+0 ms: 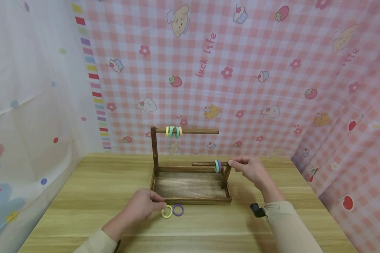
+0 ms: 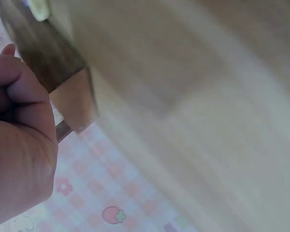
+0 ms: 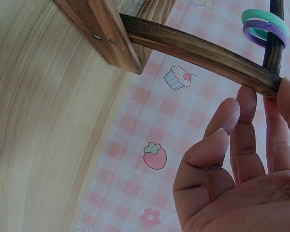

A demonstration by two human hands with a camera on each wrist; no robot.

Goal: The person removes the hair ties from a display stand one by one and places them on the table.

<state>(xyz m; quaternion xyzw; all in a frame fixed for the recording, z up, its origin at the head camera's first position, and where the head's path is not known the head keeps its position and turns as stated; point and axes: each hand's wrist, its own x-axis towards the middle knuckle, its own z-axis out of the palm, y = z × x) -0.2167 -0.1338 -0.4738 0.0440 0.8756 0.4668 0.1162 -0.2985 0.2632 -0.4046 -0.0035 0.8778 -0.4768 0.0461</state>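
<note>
Backdrop's a pink-and-white checked cloth with cartoon cupcakes and strawberries point(image 1: 228, 45) at 12 o'clock, over a pale wood-grain table point(image 1: 98, 182). Middle of that is a dark brown wooden stand point(image 1: 190, 201): shallow tray, tall post with a long round rod point(image 1: 199, 131) toward 11, short square post point(image 1: 227, 174) with a stubby round rod point(image 1: 201, 164) toward 2. Each rod has a free inner end, I'd guess so loops can slide on. Right hand point(image 1: 253, 172) reaches up from 4, thumb and fingertips pinching the short post's top, probably to steady the stand. Left hand point(image 1: 142, 205) comes in from 7, fingers bent, fingertips at the edge of a thin yellow fabric hair tie point(image 1: 167, 217) near 6; can't tell if it's actually pinched, since the wrist view cuts off the tips. A thin purple fabric hair tie point(image 1: 178, 215) lies just beside it, toward 3. Long rod carries yellow, green and peach ties point(image 1: 177, 132); the stubby one has a mint-and-purple pair point(image 1: 216, 166), hanging by its post.
</note>
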